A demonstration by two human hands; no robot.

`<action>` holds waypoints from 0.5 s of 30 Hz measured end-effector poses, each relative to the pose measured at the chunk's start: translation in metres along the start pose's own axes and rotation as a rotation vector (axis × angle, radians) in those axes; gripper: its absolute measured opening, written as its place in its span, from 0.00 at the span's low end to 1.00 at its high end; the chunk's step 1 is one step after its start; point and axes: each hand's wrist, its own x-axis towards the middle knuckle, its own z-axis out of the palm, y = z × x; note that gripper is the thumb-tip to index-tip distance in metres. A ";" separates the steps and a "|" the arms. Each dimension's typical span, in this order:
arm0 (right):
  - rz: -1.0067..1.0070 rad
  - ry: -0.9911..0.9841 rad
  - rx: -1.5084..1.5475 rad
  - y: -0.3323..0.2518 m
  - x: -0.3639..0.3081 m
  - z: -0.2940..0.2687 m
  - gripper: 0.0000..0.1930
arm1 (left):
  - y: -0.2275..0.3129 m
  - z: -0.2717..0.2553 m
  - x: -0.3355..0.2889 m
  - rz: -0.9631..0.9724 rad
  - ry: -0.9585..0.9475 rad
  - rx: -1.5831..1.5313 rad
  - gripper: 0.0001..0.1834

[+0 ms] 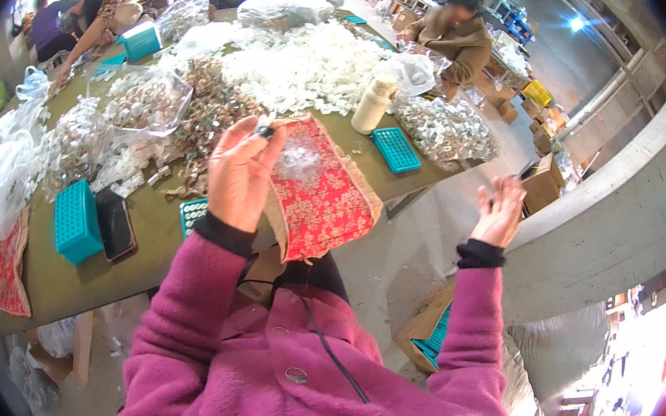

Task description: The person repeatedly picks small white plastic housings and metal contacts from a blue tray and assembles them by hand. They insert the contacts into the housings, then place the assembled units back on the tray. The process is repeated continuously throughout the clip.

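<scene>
My left hand (241,171) is raised over the table's near edge, fingertips pinched round a small black piece with a pale, clear-looking top (265,126). Its exact kind is too small to make out. Off to the right, my right hand (499,212) is held up in the air beyond the table, palm turned up, fingers apart and holding nothing. Between the hands, a red floral cloth (328,216) with a frayed tan border hangs over the table edge toward my lap. A small heap of clear plastic bits (299,163) lies on it. A teal tray of round white pieces (192,212) is partly hidden by my left wrist.
Large heaps of white pieces (282,67) and brown pieces (211,100) cover the table. A cream bottle (373,106) and teal perforated tray (395,151) stand right; a teal box (77,223) and dark phone (116,223) left. Co-workers sit across. A cardboard box (416,328) is on the floor.
</scene>
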 end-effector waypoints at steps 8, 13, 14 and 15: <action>0.164 -0.042 0.004 0.044 -0.060 -0.017 0.28 | -0.006 0.044 -0.005 -0.085 -0.220 -0.211 0.15; 0.247 -0.132 0.034 0.041 -0.089 0.016 0.14 | -0.027 0.047 -0.014 -0.192 -0.184 -0.220 0.19; 0.272 -0.167 -0.008 0.044 -0.098 0.025 0.14 | -0.030 0.046 -0.016 -0.209 -0.117 -0.210 0.20; 0.282 -0.218 -0.038 0.046 -0.107 0.032 0.14 | -0.033 0.044 -0.019 -0.198 -0.127 -0.217 0.20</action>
